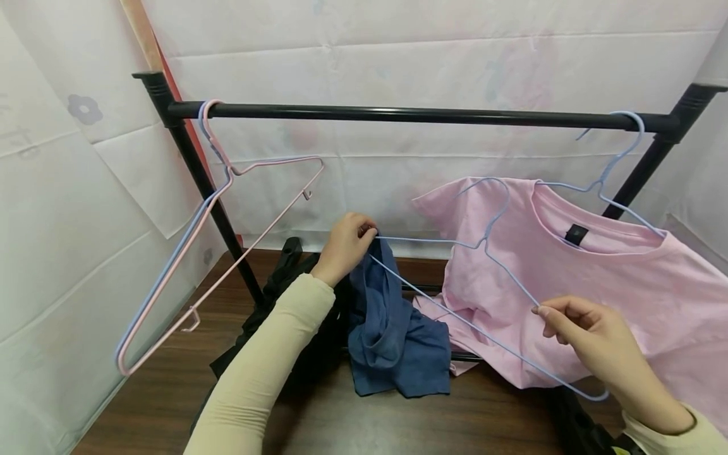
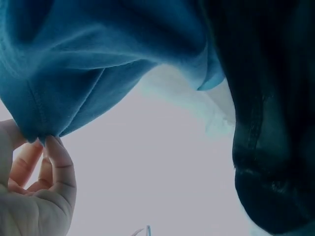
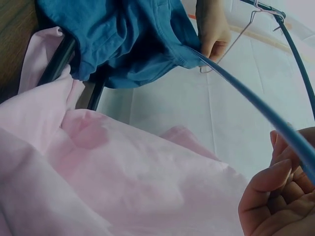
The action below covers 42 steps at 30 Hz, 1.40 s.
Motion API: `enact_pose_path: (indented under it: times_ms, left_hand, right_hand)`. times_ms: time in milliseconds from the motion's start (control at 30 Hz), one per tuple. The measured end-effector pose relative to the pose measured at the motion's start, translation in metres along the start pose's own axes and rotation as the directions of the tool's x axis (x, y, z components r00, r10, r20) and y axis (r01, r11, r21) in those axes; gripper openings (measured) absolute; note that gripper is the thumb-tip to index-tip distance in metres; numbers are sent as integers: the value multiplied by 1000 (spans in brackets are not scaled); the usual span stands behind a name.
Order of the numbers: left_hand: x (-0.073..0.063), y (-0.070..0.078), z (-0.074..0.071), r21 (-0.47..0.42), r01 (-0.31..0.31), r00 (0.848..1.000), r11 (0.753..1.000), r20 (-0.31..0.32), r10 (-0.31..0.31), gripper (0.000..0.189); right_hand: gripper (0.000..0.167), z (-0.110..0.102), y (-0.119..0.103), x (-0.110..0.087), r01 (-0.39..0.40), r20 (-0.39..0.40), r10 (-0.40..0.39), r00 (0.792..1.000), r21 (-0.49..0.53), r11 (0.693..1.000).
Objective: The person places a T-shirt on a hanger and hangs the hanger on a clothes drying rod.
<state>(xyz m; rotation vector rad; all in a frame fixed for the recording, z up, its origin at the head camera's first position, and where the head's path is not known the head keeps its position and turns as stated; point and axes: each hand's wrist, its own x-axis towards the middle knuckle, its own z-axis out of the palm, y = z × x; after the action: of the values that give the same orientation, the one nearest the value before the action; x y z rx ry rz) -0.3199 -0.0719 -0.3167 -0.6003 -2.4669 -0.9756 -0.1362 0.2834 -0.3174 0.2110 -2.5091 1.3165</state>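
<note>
My left hand [image 1: 345,245] pinches the top edge of a dark blue garment [image 1: 378,338], which hangs down in folds. In the left wrist view, thumb and fingertips hold a corner of that cloth [image 2: 98,39]. A light blue wire hanger [image 1: 432,240] has its left end at the garment's opening, where cloth and hand hide the tip. The right hand [image 1: 597,338] grips this hanger by its right shoulder, its hook upward and off the rail. In the right wrist view the hanger's wire [image 3: 256,101] runs from the right hand to the blue cloth.
A black rail [image 1: 398,114] spans the back. At its right a pink T-shirt [image 1: 506,278] hangs on a blue hanger [image 1: 608,170]. A pink hanger [image 1: 273,234] and a blue one hang at the left. Black clothing [image 1: 324,322] lies behind the left forearm, above the wooden surface [image 1: 398,423].
</note>
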Motion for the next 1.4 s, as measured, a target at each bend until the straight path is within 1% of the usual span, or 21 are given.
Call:
enact_pose_path:
  times_ms: [133,267,467,667,900,1067,1133,1400]
  left_hand:
    - [1,-1,-5,-18,-11,999,1000,-31,11,15]
    - [1,0,-7,-4,-31,997,1000,-65,31,14]
    - [0,9,-6,10,-87,992,996,-90,87,15]
    - [-1,16,-4,8,-102,989,995,-106,102,14]
    - [-4,23,-3,-57,-110,989,992,-100,104,13]
    - [-4,27,-4,-83,-107,990,991,-104,98,13]
    - [-5,28,-4,-91,-110,989,990,-107,100,13]
    - [-6,36,-4,-129,-142,983,981,-134,125,13]
  right_hand:
    - [8,-2,2,1,-3,-24,4,1000,12,1000]
    - [9,-2,2,1,-5,-40,6,999,15,1000]
    - [8,2,-3,2,35,-50,-33,998,28,999]
    - [9,7,-8,4,40,-51,-39,998,23,999]
    - [9,13,-14,7,43,-58,-42,997,18,999]
    - [14,18,-19,9,65,-58,-63,996,28,998]
    - [13,21,-20,11,75,-56,-73,996,37,996]
    - [13,28,-24,16,74,-38,-72,997,39,996]
